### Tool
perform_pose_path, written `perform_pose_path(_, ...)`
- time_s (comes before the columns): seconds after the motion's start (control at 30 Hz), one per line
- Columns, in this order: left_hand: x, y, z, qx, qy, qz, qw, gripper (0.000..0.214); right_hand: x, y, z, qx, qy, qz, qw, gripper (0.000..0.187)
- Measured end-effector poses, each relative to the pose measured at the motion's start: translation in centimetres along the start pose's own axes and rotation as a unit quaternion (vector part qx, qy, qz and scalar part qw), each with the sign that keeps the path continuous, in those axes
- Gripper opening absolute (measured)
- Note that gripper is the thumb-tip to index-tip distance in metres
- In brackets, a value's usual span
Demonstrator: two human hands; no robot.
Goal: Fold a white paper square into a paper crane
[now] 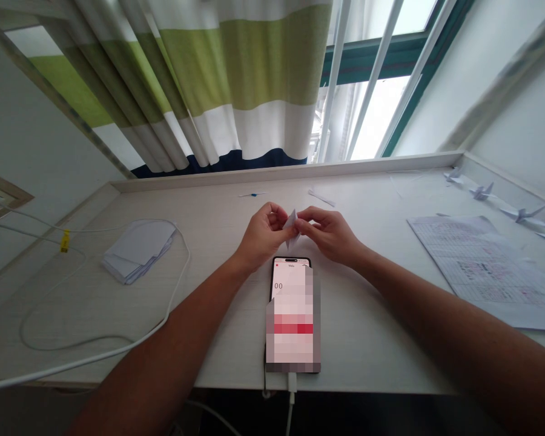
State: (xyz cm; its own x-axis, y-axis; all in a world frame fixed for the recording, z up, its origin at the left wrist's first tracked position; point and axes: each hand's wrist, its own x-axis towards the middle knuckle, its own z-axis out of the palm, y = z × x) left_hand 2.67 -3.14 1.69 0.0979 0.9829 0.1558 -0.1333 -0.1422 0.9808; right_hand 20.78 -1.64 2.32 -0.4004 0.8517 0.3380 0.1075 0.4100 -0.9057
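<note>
Above the middle of the desk (pixel 236 200), just beyond the top edge of a phone (pixel 293 315), a small folded piece of white paper (pixel 292 223) is held clear of the surface between both hands. Left hand (pixel 262 235) pinches the paper's left side, thumb and forefinger closed on it. Right hand (pixel 329 233) pinches the right side, fingertips likewise closed on the paper. The two hands nearly touch at the fingertips. How far the folding has gone cannot be told; the piece is too small.

The phone lies flat at the near edge of the desk, screen lit, with a white cable (pixel 95 348) plugged into its near end and looping away to the left. A stack of white paper squares (pixel 138 249) sits well to the left. Printed sheets (pixel 485 266) lie to the right. Several folded paper cranes (pixel 524 213) stand along the far right edge. A striped curtain (pixel 236 79) hangs behind the desk beside a window (pixel 376 115).
</note>
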Motion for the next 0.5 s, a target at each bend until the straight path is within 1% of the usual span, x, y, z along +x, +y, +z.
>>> perform_pose_path(0.1,-0.13,0.2,0.09,-0.007,-0.004,-0.014,1.0,0.048,0.05,0.04,-0.05,0.011,0.019,0.005,1.0,0.042)
perform_pose_path(0.23,-0.24,0.52,0.05,-0.015,-0.026,-0.002,1.0,0.038,0.16,0.15,-0.12,0.03,0.049,0.017,0.998,0.046)
perform_pose_path(0.37,-0.17,0.36,0.02,-0.005,-0.028,0.0,1.0,0.035,0.17,0.03,-0.18,0.038,0.056,0.018,0.998,0.048)
perform_pose_path(0.5,-0.08,0.05,0.04,-0.001,-0.021,0.025,0.999,0.038,0.08,-0.44,-0.27,0.053,0.045,0.026,0.997,0.044)
